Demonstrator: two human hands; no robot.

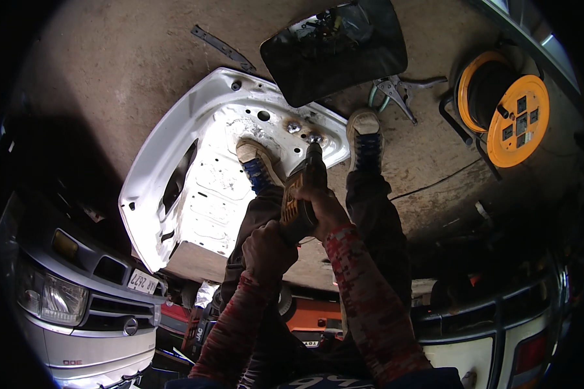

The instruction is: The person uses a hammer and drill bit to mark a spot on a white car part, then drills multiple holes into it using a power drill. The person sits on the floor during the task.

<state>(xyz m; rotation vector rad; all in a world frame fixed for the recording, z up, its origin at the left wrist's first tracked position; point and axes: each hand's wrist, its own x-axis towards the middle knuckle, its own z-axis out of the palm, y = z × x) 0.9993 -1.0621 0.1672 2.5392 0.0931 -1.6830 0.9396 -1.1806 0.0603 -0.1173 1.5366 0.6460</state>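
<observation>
Both my hands grip a black and yellow power drill [292,209] that points away from me. My left hand [267,250] is closed around its rear end, and my right hand [322,211] wraps the body farther forward. The drill's front end meets or hovers just over a white car body panel [207,107] lying on the floor; contact is hard to tell. Shiny ground spots [294,127] with brownish scorching mark the panel there. My left shoe [253,159] is on the panel, while my right shoe [366,133] stands at its right edge.
A dark tray [344,71] with small parts overlaps the panel's far edge. Locking pliers [396,93] and an orange cable reel [518,123] lie right of it. A dark metal strip [222,47] is far left. Vehicle fronts [97,311] and a bumper [486,318] stand near me.
</observation>
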